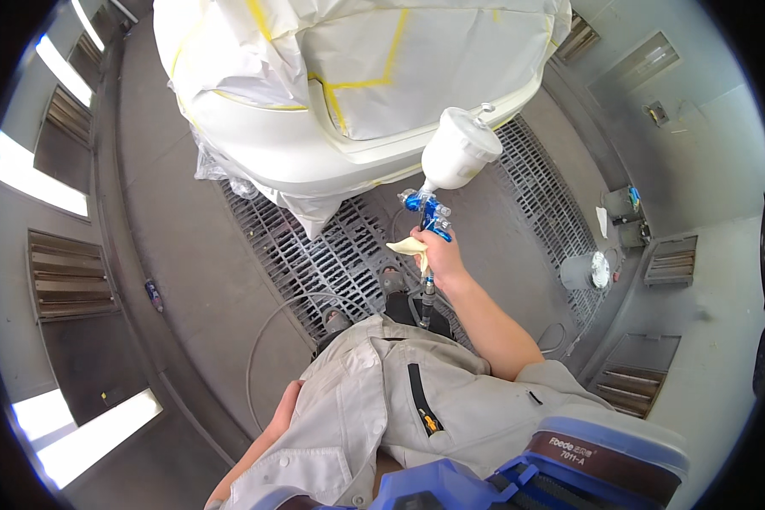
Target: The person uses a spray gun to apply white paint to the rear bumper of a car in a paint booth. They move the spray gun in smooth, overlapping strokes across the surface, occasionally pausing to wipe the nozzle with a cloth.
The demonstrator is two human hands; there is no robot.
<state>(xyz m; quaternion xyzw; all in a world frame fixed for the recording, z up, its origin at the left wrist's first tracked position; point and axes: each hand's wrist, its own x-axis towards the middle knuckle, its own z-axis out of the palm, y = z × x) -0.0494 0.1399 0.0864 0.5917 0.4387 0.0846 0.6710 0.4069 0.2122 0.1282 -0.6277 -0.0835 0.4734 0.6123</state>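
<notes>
My right hand (436, 255) grips a blue and silver spray gun (429, 212), with a pale yellow folded cloth (406, 246) held against its handle. A white gravity cup (457, 149) tops the gun, and a hose fitting (427, 293) hangs below. Beyond it stands a white car body (357, 155), its upper part covered in white masking sheets (433, 68) with yellow tape. My left hand (287, 404) is low at my left side by my grey clothing (340, 408); its fingers are mostly hidden.
Metal floor grates (285, 246) run under and beside the car. A hose (268, 323) curves across the floor at my left. A white bucket (580, 272) stands at the right by the booth wall (705, 187). A small can (153, 294) lies near the left wall.
</notes>
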